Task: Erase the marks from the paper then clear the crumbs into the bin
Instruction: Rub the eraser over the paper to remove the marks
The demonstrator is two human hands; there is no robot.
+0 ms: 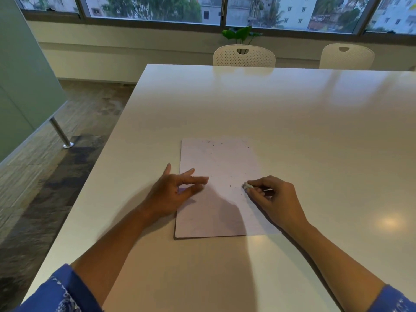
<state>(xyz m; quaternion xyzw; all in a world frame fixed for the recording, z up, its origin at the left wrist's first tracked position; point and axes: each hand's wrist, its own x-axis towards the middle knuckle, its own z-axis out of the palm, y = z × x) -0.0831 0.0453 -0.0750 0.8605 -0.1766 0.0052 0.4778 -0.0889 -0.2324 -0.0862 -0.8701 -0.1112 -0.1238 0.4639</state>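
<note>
Right hand (273, 194) pinches eraser (247, 185) at its fingertips, on paper (216, 212). Left hand (173, 194) fingers spread loose, resting on paper's left edge; crumbs (230, 186) between hands.

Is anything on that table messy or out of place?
Only small things: dark crumbs lie scattered over the paper, mostly near its far edge and beside the eraser pinched in the right hand. The left hand rests at the paper's left edge. Nothing looks spilled or damaged.
</note>
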